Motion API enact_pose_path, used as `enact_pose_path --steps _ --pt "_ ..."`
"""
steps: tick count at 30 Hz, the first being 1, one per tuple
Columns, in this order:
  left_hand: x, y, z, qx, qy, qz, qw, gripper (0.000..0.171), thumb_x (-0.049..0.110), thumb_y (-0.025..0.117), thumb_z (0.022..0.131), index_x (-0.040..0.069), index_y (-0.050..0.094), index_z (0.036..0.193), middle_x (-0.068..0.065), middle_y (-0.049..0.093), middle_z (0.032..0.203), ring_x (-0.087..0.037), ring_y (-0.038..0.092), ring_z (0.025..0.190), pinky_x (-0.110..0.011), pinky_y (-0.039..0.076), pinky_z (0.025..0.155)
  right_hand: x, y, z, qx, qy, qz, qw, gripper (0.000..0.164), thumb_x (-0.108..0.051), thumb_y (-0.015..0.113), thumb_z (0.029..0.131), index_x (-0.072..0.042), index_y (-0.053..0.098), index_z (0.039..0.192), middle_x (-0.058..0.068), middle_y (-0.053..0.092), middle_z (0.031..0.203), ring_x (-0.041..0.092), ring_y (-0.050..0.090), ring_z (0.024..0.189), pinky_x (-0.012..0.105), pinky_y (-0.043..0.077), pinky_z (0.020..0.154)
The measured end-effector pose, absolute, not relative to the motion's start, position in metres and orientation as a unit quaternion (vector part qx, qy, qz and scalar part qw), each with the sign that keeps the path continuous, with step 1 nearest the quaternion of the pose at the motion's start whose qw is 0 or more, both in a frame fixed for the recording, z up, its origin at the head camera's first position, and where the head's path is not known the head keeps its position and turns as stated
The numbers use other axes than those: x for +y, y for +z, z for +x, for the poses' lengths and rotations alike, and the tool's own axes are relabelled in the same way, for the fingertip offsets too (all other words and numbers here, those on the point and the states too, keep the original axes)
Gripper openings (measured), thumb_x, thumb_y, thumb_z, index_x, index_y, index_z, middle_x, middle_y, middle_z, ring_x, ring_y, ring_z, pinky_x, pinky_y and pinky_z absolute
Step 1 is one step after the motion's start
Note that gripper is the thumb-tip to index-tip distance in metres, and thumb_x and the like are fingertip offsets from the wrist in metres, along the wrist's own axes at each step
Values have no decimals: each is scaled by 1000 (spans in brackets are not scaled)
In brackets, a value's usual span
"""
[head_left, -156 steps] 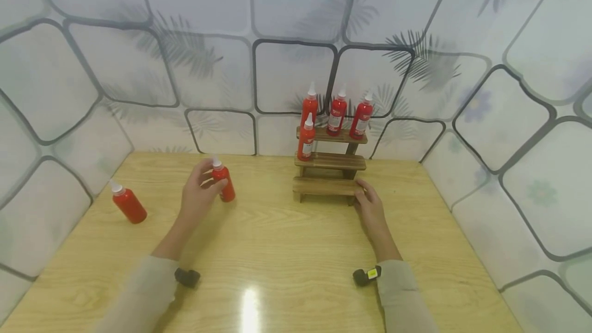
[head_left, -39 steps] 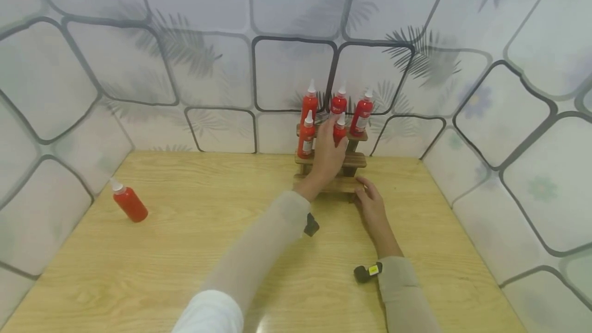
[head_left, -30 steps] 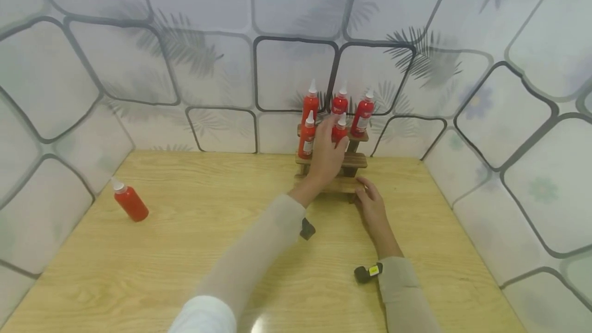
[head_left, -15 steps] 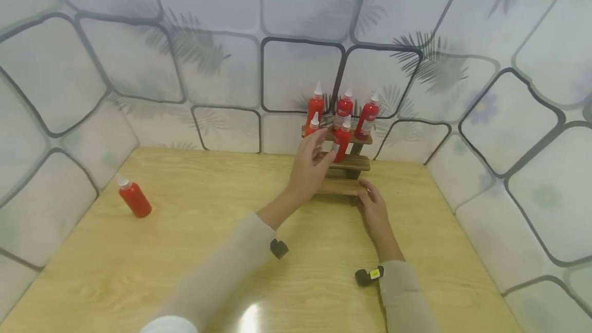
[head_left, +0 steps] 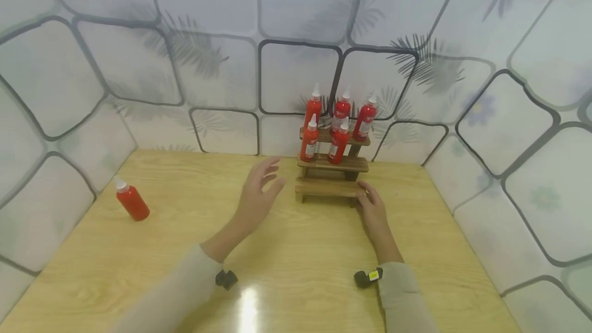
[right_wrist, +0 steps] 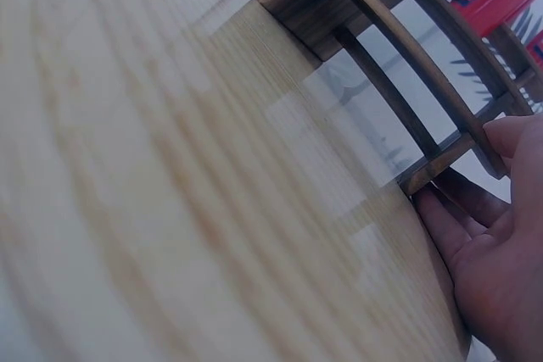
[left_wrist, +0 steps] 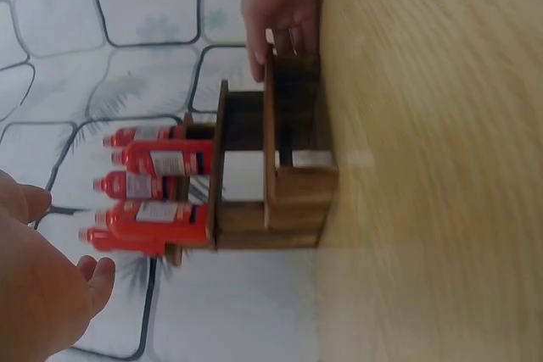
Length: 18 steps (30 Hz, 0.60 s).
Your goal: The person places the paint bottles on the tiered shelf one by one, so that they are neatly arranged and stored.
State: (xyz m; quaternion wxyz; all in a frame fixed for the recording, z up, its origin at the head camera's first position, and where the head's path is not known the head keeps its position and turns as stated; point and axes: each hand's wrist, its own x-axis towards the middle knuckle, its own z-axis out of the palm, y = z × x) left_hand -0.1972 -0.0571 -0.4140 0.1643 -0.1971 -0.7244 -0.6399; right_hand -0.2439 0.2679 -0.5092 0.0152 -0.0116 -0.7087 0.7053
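Observation:
A three-step wooden display stand point(head_left: 326, 187) is on the table near the back wall. Three red squeeze bottles point(head_left: 341, 114) with white nozzle caps stand on its top step. On the middle step are two more, a left one point(head_left: 309, 143) and a right one point(head_left: 339, 146). The lowest step is bare. My right hand point(head_left: 373, 215) grips the right end of that step; the right wrist view has the thumb on the step and fingers point(right_wrist: 445, 222) by the leg. My left hand point(head_left: 256, 197) hovers left of the stand, holding nothing, fingers loosely bent.
Another red squeeze bottle point(head_left: 133, 203) stands on the left part of the wooden table point(head_left: 296, 271), apart from the stand. Patterned walls point(head_left: 222, 71) close in the table at the back and both sides.
My left hand carried a red bottle from the table to the middle step, let go of it there, and has drawn back left. My right hand has stayed on the stand.

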Motion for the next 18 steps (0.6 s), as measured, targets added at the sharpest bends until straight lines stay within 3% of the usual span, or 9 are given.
enact_pose_path --steps 4,12,18 --pt "-90 -420 -184 -742 -626 -174 163 48 13 63 100 6 47 144 -13 47 145 -29 49 131 -49 44 112 267 -510 -244 -711 703 -12 19 48 -27 49 107 -10 40 152 12 27 164 32 35 148 37 38 118" --pt "-149 -424 -161 -774 -599 -104 180 48 19 59 103 7 45 146 -10 45 145 -24 50 127 -12 44 103 267 -506 -242 -723 691 -9 20 49 -28 48 108 -10 40 153 11 27 165 32 36 147 38 37 118" --pt "-187 -427 -149 -782 -582 -18 223 45 18 61 102 10 50 144 -4 51 142 -12 54 121 -9 46 98 266 -506 -241 -720 694 -11 16 50 -29 49 107 -11 39 153 9 24 166 32 34 149 40 35 119"
